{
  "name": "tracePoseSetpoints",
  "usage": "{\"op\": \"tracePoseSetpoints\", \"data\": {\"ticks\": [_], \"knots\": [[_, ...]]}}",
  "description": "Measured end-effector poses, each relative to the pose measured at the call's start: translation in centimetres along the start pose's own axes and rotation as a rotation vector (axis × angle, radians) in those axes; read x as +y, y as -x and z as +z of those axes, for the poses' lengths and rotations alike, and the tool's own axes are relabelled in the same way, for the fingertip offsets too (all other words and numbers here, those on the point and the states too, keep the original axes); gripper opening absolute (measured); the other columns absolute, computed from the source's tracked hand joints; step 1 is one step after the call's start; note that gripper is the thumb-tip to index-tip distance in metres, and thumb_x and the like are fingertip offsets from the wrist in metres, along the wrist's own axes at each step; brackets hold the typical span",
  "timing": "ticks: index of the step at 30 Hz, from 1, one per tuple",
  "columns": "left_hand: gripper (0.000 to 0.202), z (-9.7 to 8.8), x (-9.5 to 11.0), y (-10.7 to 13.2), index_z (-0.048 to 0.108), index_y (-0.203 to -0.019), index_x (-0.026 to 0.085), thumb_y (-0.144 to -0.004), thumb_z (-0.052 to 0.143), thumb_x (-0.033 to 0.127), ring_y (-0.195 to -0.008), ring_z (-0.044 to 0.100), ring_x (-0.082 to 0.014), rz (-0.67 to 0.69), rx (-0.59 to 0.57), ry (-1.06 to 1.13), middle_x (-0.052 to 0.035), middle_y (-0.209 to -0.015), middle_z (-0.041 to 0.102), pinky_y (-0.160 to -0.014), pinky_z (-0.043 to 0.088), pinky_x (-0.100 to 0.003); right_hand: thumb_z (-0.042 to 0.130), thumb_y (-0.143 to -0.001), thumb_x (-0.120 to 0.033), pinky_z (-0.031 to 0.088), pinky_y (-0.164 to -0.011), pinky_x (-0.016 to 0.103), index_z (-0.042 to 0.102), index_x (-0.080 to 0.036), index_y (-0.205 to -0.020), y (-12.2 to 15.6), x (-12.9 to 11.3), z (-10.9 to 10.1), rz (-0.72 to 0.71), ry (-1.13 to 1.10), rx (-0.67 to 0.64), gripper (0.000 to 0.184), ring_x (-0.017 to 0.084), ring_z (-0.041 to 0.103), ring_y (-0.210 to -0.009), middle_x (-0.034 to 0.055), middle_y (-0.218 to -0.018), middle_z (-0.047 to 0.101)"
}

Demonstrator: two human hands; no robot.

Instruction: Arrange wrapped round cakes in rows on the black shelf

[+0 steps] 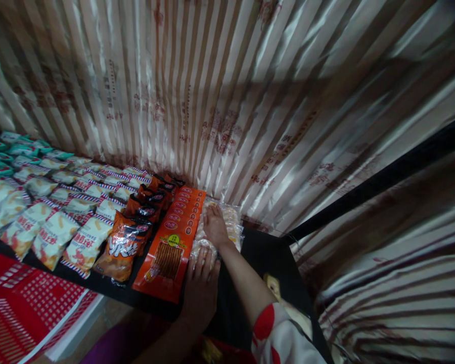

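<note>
My right hand [215, 227] lies over a row of clear plastic packets [233, 222] with pale contents, fingers stretched out and pointing away from me. Nearer to me, my left hand [201, 285] rests its extended fingers on the near end of the same row. Just left of both hands, flat orange snack packs [170, 242] overlap in a column, the front one showing brown sticks. Beside those stands a column of orange-brown puffed snack bags [123, 247]. What lies directly beneath my palms is hidden.
White snack bags [85, 242] with striped edges fill rows at the left, with green bags [18, 146] beyond. A red basket [18, 303] sits in front. Behind the black table [254, 253] hangs a striped curtain [212, 91]; a black pole [379, 182] slants at right. A cream-coloured item [273, 285] lies near my right forearm.
</note>
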State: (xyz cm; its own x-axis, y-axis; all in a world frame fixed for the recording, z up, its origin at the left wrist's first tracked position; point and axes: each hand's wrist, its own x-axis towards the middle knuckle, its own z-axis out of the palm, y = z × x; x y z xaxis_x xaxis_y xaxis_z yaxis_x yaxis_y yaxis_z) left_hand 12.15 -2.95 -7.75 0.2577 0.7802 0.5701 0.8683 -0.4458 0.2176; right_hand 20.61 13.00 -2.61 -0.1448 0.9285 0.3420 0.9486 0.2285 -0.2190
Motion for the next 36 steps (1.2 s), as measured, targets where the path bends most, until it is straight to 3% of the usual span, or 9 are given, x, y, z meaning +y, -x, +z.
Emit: {"op": "tracePoseSetpoints", "data": {"ticks": [5, 8, 15, 21, 36], "knots": [[0.039, -0.1, 0.2, -0.2, 0.051, -0.122, 0.023, -0.084, 0.049, 0.029, -0.131, 0.031, -0.0258, 0.001, 0.019, -0.051, -0.0057, -0.141, 0.039, -0.107, 0.026, -0.046, 0.027, -0.090, -0.025, 0.011, -0.112, 0.040, 0.047, -0.005, -0.126, -0.9, -1.0, -0.2, 0.041, 0.131, -0.178, 0.046, 0.021, 0.034, -0.128, 0.0147, -0.127, 0.053], [0.040, -0.2, 0.3, -0.3, 0.050, -0.123, 0.022, -0.084, 0.049, 0.028, -0.130, 0.032, -0.0247, -0.008, 0.025, -0.073, -0.0053, -0.141, 0.040, -0.107, 0.027, -0.044, 0.026, -0.091, -0.028, 0.008, -0.111, 0.042, 0.042, -0.007, -0.131, -1.0, -1.0, 0.2, 0.099, 0.136, -0.220, 0.047, 0.021, 0.026, -0.133, 0.0137, -0.134, 0.047], [0.048, 0.3, 0.3, -0.2, 0.047, -0.127, 0.023, -0.082, 0.052, 0.038, -0.128, 0.034, -0.0264, -0.021, 0.039, -0.057, -0.0062, -0.139, 0.042, -0.104, 0.031, -0.047, 0.025, -0.091, -0.033, 0.014, -0.108, 0.045, 0.040, -0.013, -0.133, -1.0, -1.0, 1.1, 0.203, 0.124, -0.211, 0.049, 0.025, 0.017, -0.136, 0.0136, -0.142, 0.035], [0.047, 0.9, 0.1, 0.0, 0.046, -0.130, 0.027, -0.084, 0.051, 0.034, -0.129, 0.034, -0.0270, 0.008, 0.037, -0.070, -0.0050, -0.140, 0.040, -0.105, 0.029, -0.048, 0.027, -0.091, -0.038, 0.016, -0.106, 0.048, 0.039, -0.014, -0.134, -1.0, -1.8, 0.9, 0.298, 0.121, -0.225, 0.051, 0.032, 0.019, -0.135, 0.0153, -0.146, 0.027], [0.048, 0.7, 0.0, -0.1, 0.044, -0.131, 0.027, -0.084, 0.049, 0.034, -0.130, 0.032, -0.0264, -0.002, -0.001, -0.058, -0.0040, -0.142, 0.039, -0.106, 0.028, -0.047, 0.030, -0.089, -0.038, 0.015, -0.104, 0.049, 0.043, -0.019, -0.131, -0.8, -2.6, 1.0, 0.361, 0.108, -0.162, 0.048, 0.030, 0.020, -0.134, 0.0113, -0.145, 0.031]]}}
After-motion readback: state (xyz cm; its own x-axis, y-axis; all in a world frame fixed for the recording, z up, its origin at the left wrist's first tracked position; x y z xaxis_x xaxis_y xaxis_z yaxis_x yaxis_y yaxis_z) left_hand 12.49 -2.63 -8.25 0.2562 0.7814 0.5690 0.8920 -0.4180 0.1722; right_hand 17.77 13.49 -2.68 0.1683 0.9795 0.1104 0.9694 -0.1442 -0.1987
